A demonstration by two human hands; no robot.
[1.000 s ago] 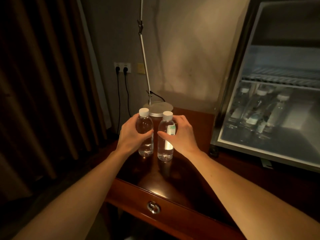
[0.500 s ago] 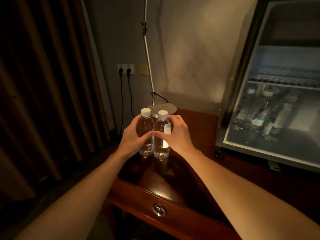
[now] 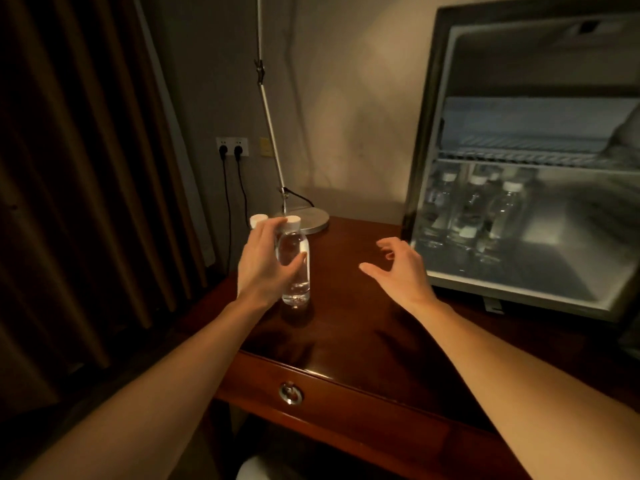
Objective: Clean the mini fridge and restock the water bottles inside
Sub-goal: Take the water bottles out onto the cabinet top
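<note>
The 2 water bottles [image 3: 294, 268] stood upright and touching on the wooden desk [image 3: 363, 323], near its left rear corner, long axes vertical. The left hand [image 3: 265, 268] curled round them, thumb across the front one; the back one showed only its cap. The right hand [image 3: 398, 268] hovered empty, fingers loosely spread, between the bottles and the open fridge [image 3: 526, 188], which lay to the right with 3 bottles visible under its wire shelf. The right hand was nearer the fridge.
</note>
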